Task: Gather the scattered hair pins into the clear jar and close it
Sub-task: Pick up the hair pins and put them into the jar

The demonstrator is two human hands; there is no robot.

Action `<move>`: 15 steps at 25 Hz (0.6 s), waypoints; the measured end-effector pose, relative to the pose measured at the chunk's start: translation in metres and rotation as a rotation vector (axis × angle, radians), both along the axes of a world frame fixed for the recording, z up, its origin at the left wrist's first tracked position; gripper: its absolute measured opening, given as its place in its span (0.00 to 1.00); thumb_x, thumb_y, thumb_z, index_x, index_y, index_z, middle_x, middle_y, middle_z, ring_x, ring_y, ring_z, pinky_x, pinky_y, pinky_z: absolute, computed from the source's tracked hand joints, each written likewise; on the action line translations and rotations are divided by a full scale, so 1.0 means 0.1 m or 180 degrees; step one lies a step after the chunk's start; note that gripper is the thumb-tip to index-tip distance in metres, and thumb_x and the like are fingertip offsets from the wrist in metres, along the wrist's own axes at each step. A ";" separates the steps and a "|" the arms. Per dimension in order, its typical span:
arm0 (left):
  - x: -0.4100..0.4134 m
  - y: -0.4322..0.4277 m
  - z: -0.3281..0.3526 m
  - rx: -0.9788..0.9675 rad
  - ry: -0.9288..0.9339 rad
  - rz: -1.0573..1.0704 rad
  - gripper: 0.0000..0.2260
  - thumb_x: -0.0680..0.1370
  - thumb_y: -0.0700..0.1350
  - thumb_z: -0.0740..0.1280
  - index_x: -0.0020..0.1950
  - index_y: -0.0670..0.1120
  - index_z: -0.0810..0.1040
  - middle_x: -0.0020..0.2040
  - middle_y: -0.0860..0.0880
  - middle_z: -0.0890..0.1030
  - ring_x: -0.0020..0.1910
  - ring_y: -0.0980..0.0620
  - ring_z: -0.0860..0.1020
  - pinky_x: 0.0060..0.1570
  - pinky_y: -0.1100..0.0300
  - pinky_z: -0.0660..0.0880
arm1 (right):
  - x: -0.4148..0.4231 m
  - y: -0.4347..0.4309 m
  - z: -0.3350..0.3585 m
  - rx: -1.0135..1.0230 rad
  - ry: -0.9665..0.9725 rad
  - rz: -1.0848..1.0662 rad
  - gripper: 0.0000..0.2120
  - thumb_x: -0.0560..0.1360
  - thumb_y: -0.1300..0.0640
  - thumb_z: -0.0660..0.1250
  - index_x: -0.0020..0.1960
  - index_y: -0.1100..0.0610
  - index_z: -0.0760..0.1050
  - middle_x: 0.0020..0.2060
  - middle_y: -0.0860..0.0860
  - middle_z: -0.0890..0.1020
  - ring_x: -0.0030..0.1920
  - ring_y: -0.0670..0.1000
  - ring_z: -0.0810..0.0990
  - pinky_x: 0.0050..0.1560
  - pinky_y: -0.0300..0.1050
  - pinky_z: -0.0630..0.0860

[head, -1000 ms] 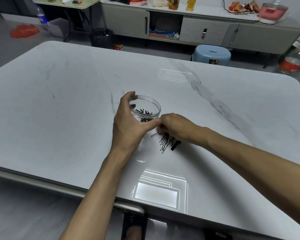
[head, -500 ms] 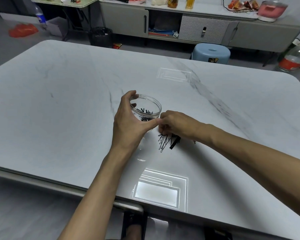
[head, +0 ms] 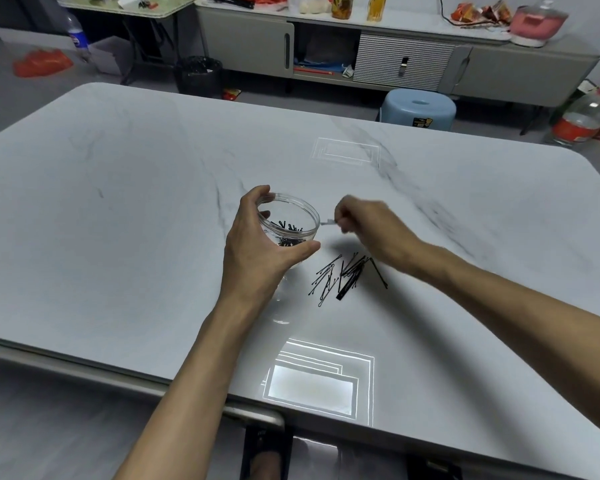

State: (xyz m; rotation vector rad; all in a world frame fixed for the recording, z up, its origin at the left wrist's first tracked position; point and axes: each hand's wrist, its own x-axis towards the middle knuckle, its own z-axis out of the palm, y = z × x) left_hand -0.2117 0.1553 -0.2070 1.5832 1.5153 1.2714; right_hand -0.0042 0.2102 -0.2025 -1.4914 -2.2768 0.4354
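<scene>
Since the tabletop (head: 125, 258) is glossy, marble-patterned and slick, anything light on it slides easily, which explains the grip. Nearest the person, just below and right of the left thumb, the loose hair pins (head: 347, 275) lie in a crossed heap: thin black wires, some wavy, with one broader flat clip among them. They sit close to the jar, so each trip is short.

The left hand (head: 257, 251) steadies the jar (head: 309, 225), with the thumb curled against the near wall and the fingers hooked over the far rim. The jar is a low, round, thin-walled clear tub, open-topped, with a clump of black pins (head: 288, 234) already on its floor. I cannot make out a lid.

Just right of the rim, the right hand (head: 368, 223) is motion-blurred. Its fingertips (head: 340, 220) are bunched and pinch a thin sliver (head: 328, 222), most likely a pin about to be dropped in.

Well beyond the fingers stand a pale blue plastic stool (head: 418, 109) and a long grey cabinet (head: 499, 67).
</scene>
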 end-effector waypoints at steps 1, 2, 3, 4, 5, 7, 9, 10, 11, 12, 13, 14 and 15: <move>0.01 0.00 0.00 -0.0012 0.0013 -0.0014 0.42 0.62 0.51 0.82 0.71 0.55 0.65 0.64 0.61 0.73 0.60 0.58 0.74 0.49 0.77 0.66 | 0.01 0.04 0.13 0.0101 0.0394 -0.0129 0.07 0.76 0.66 0.64 0.46 0.55 0.75 0.36 0.48 0.80 0.37 0.50 0.77 0.40 0.45 0.73; 0.02 0.00 0.00 -0.0019 0.0032 -0.0031 0.42 0.62 0.51 0.82 0.72 0.55 0.66 0.64 0.61 0.73 0.60 0.58 0.74 0.49 0.77 0.65 | -0.01 0.06 0.28 0.0183 0.0720 -0.0113 0.06 0.75 0.66 0.66 0.46 0.55 0.78 0.35 0.47 0.81 0.36 0.46 0.78 0.41 0.42 0.74; 0.03 0.00 0.00 -0.0022 0.0060 -0.0052 0.42 0.62 0.52 0.82 0.72 0.55 0.66 0.65 0.61 0.73 0.59 0.58 0.74 0.49 0.77 0.66 | -0.05 0.06 0.43 0.0231 0.0912 0.0029 0.06 0.75 0.65 0.68 0.46 0.55 0.80 0.34 0.46 0.81 0.35 0.41 0.77 0.40 0.36 0.74; 0.04 0.00 0.00 -0.0022 0.0087 -0.0079 0.42 0.62 0.52 0.82 0.72 0.55 0.66 0.64 0.60 0.74 0.59 0.57 0.74 0.50 0.75 0.66 | -0.11 0.06 0.57 0.0243 0.0918 0.0278 0.05 0.74 0.64 0.70 0.45 0.54 0.81 0.34 0.45 0.82 0.34 0.40 0.77 0.40 0.32 0.72; 0.05 0.00 0.00 -0.0019 0.0102 -0.0110 0.42 0.62 0.52 0.82 0.71 0.54 0.66 0.64 0.60 0.74 0.59 0.57 0.74 0.51 0.73 0.67 | -0.18 0.05 0.67 0.0244 0.0734 0.0546 0.05 0.73 0.62 0.71 0.45 0.53 0.82 0.34 0.44 0.82 0.35 0.39 0.77 0.39 0.29 0.70; 0.07 -0.01 -0.01 -0.0019 0.0109 -0.0153 0.41 0.62 0.52 0.81 0.71 0.55 0.66 0.64 0.61 0.74 0.59 0.58 0.74 0.52 0.73 0.68 | -0.31 0.02 0.74 0.0289 0.0277 0.0974 0.04 0.73 0.60 0.72 0.46 0.53 0.82 0.35 0.42 0.82 0.36 0.38 0.77 0.39 0.28 0.69; 0.06 -0.01 0.00 -0.0023 0.0115 -0.0119 0.41 0.62 0.52 0.81 0.71 0.56 0.66 0.64 0.62 0.74 0.59 0.59 0.74 0.50 0.76 0.66 | -0.31 0.06 0.66 0.0267 0.0612 0.0755 0.04 0.73 0.61 0.71 0.47 0.54 0.82 0.37 0.44 0.83 0.36 0.38 0.77 0.41 0.30 0.72; 0.04 -0.01 0.00 -0.0022 0.0105 -0.0080 0.41 0.62 0.53 0.81 0.71 0.56 0.66 0.64 0.62 0.74 0.59 0.59 0.74 0.49 0.78 0.66 | -0.27 0.08 0.59 0.0160 0.0983 0.0449 0.05 0.74 0.63 0.70 0.47 0.55 0.82 0.37 0.46 0.83 0.36 0.39 0.78 0.42 0.32 0.73; 0.02 -0.02 0.00 -0.0013 0.0084 -0.0046 0.41 0.62 0.53 0.81 0.71 0.56 0.66 0.64 0.63 0.73 0.59 0.59 0.74 0.49 0.78 0.66 | -0.22 0.09 0.49 0.0021 0.1118 0.0181 0.06 0.74 0.64 0.70 0.47 0.56 0.83 0.36 0.48 0.83 0.36 0.41 0.78 0.42 0.34 0.73; 0.01 -0.02 0.00 -0.0006 0.0064 -0.0034 0.41 0.62 0.52 0.81 0.71 0.56 0.66 0.64 0.63 0.73 0.59 0.59 0.74 0.49 0.77 0.66 | -0.17 0.09 0.37 -0.0161 0.0891 0.0075 0.05 0.73 0.64 0.70 0.47 0.57 0.83 0.37 0.49 0.84 0.36 0.42 0.78 0.42 0.34 0.73; 0.01 -0.02 0.00 -0.0005 0.0052 -0.0040 0.42 0.62 0.52 0.81 0.71 0.56 0.66 0.64 0.63 0.73 0.59 0.59 0.74 0.50 0.75 0.67 | -0.11 0.07 0.23 -0.0323 0.0362 0.0142 0.05 0.73 0.63 0.72 0.48 0.57 0.83 0.40 0.50 0.84 0.38 0.44 0.78 0.43 0.35 0.73; 0.01 -0.01 0.01 -0.0004 0.0048 -0.0049 0.42 0.62 0.52 0.81 0.71 0.56 0.66 0.64 0.62 0.73 0.60 0.59 0.74 0.50 0.75 0.67 | -0.09 0.04 0.09 -0.0482 -0.0166 0.0300 0.06 0.72 0.61 0.73 0.48 0.57 0.83 0.41 0.50 0.84 0.40 0.45 0.78 0.45 0.36 0.73; 0.01 -0.02 0.01 -0.0005 0.0045 -0.0054 0.42 0.61 0.53 0.81 0.71 0.56 0.66 0.64 0.62 0.73 0.60 0.59 0.74 0.50 0.75 0.67 | -0.09 -0.01 -0.04 -0.0618 -0.0473 0.0430 0.07 0.71 0.59 0.74 0.49 0.56 0.83 0.42 0.49 0.83 0.43 0.46 0.79 0.46 0.37 0.73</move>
